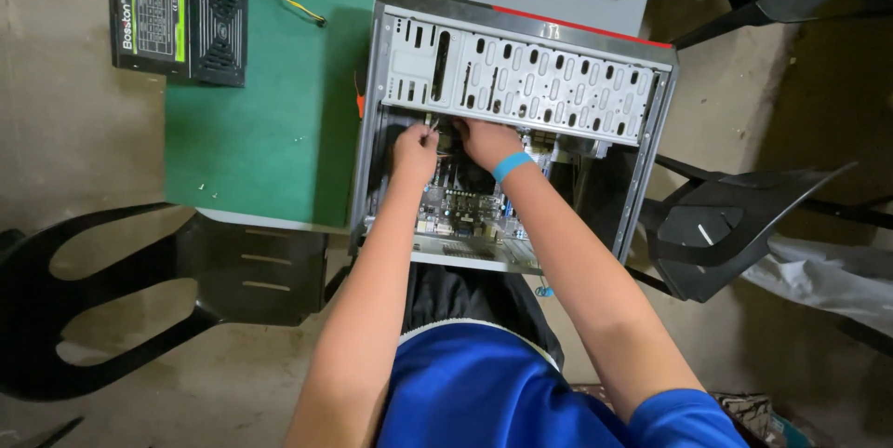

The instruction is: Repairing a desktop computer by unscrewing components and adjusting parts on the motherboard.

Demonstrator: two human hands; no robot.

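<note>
An open grey computer case (642, 146) lies on its side at the table's near edge, its perforated drive cage (530, 76) on the far side. Both my hands reach inside over the motherboard (460, 211). My left hand (414, 152) is closed, pinching thin wires near the cage's lower left corner. My right hand (486, 141), with a blue band at the wrist, is curled right beside it, its fingertips hidden in the dark under the cage. What the right hand touches cannot be made out.
A green mat (265, 122) covers the table left of the case, with a few small screws on it. A black power supply (177, 13) with yellow cables sits at the far left. Black plastic chairs stand at the left (139, 290) and right (716, 225).
</note>
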